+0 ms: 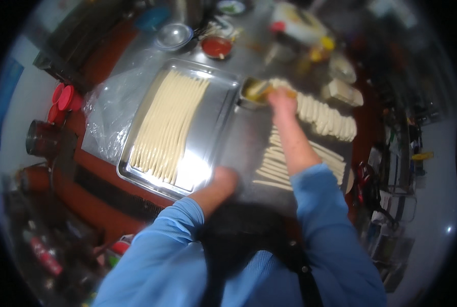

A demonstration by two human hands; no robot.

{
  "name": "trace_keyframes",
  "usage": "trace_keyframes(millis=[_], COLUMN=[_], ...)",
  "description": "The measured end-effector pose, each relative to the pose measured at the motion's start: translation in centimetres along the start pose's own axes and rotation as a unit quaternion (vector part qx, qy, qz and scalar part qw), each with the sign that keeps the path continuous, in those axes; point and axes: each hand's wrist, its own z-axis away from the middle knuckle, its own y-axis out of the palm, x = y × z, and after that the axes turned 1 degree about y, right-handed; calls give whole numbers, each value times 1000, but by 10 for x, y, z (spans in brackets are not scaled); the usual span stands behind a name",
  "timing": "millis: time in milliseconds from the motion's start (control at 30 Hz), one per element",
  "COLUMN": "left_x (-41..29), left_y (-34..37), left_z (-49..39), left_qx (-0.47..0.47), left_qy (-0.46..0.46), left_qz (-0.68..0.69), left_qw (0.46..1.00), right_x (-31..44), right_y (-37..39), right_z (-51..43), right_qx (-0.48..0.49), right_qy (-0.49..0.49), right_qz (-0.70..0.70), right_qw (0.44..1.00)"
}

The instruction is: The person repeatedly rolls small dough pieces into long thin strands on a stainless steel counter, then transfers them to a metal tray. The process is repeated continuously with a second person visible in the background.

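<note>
My right hand grips a brush by its yellowish handle. The brush head dips into a small metal container of yellow liquid, likely oil. My left hand, blurred, is by the near right corner of a steel tray; its fingers cannot be made out. Glossy dough strips lie side by side lengthwise in the tray's left part. Loose dough strips rest on the metal tabletop, partly behind my right forearm. Beyond them runs a row of thicker dough pieces.
Clear plastic sheeting lies left of the tray. A bowl of red sauce or liquid and a metal bowl stand behind it. A large plastic jug is at the back right, and a pale block-shaped box sits near the right edge.
</note>
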Motion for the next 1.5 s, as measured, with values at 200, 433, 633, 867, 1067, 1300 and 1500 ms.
trace_keyframes(millis=[200,433,633,867,1067,1300,1500], left_x=[1,1,-119,-214,-225,-250,-228], left_y=[-9,-1,5,-17,-27,-42,-37], left_z=[9,2,-50,-55,-44,-71,-72], left_qx=[2,0,-419,-374,-335,-362,-266], left_qy=[-6,-28,192,267,247,312,252], left_qz=[-22,98,128,26,31,17,-13], left_qw=[1000,995,878,888,909,878,930], right_x=[7,-11,-73,-103,-97,-90,-87], right_y=[-21,-236,-424,-471,-476,-466,-524], right_z=[-3,38,113,130,126,101,81], right_qx=[89,105,87,143,192,225,187], right_qy=[-4,-180,-241,-280,-210,-221,-228], right_qz=[-18,241,510,590,589,599,644], right_qw=[996,948,821,744,756,736,706])
